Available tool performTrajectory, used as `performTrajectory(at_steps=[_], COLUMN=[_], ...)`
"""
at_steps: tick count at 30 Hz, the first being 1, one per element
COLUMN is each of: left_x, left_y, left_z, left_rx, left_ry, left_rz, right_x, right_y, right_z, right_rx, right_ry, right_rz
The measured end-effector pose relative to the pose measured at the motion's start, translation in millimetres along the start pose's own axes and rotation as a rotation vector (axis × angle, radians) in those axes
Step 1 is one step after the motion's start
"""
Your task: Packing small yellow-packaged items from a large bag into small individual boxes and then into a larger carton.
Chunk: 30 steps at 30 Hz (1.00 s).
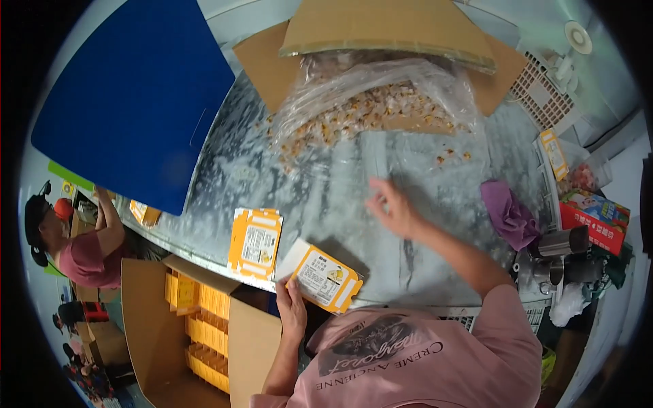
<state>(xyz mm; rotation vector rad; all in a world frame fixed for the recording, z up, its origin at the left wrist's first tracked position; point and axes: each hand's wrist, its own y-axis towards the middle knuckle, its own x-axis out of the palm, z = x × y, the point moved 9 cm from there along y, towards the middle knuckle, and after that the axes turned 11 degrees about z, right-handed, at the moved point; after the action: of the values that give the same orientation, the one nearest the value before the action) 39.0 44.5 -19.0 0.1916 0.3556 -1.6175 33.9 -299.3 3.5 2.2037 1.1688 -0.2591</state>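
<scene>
A pale, smeared surface (333, 204) runs across the room. At its near edge, the left fingers (293, 282) pinch a box (328, 277) by its lower left corner, presumably to steady it; the right hand (396, 212) hangs above, fingers loosely spread. The box is yellow and white, print-covered, slightly tilted.

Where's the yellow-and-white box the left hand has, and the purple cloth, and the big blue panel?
Yellow-and-white box (325, 277): head view, on its printed face.
Purple cloth (509, 216): head view, on its crumpled middle.
Blue panel (139, 102): head view, on its flat middle.
</scene>
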Motion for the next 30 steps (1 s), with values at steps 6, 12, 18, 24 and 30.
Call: performTrajectory(at_steps=[6,12,18,24,30], left_x=[14.1,94.6,116.5,123.2,106.4], left_y=[-19.5,-25.8,-4.3,-12.3,-30.6], left_z=[57.5,71.0,66.0,78.3,72.1], left_rx=[0.590,0.781,0.838,0.931,0.951], left_ry=[0.844,0.930,0.942,1.021,0.967], left_rz=[-0.100,-0.756,-0.836,-0.884,-0.903], right_x=[-29.5,60.5,83.7,7.4,-71.1], right_y=[163.9,221.9,123.3,33.4,-50.4], right_z=[97.3,114.3,77.0,54.5,58.4], right_rx=[0.110,0.274,-0.139,-0.021,0.168], right_ry=[-0.333,-0.607,-0.561,-0.410,-0.019], right_rz=[-0.051,-0.224,-0.432,-0.268,-0.031])
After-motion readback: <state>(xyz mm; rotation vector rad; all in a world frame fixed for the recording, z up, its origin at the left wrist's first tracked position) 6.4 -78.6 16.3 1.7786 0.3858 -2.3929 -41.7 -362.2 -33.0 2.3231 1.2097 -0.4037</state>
